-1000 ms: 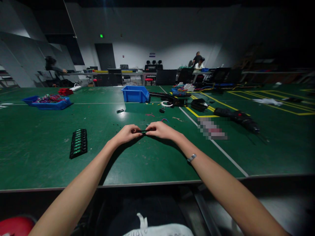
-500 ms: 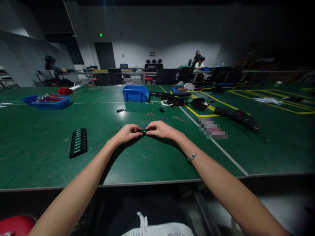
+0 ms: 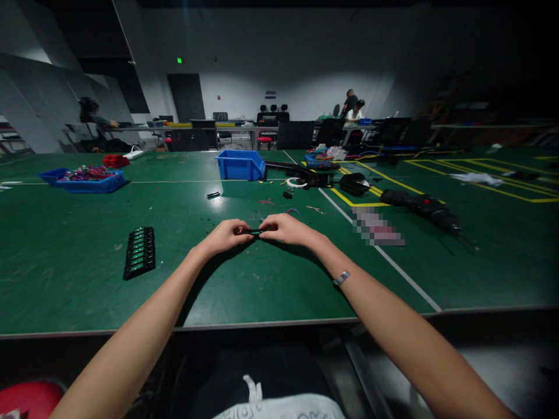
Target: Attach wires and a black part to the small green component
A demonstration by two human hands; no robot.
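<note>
A small black part with a green middle [image 3: 255, 232] is held level between my two hands, just above the green tabletop. My left hand [image 3: 229, 235] pinches its left end between thumb and fingers. The right end sits in the pinch of my right hand [image 3: 283, 228]. Fingers cover both ends, so only the middle shows and I cannot tell its exact kind. To the left, a row of similar black-and-green parts [image 3: 140, 252] lies side by side. A single dark, shiny piece [image 3: 213, 195] rests beyond my left hand.
A blue bin [image 3: 240, 166] stands ahead; blue trays of coloured wires [image 3: 91, 180] are at the far left. White tape [image 3: 297, 183], a red wire [image 3: 266, 202] and dark crumbs lie beyond my hands. A black power tool [image 3: 421, 209] lies right. Several people sit or stand far back.
</note>
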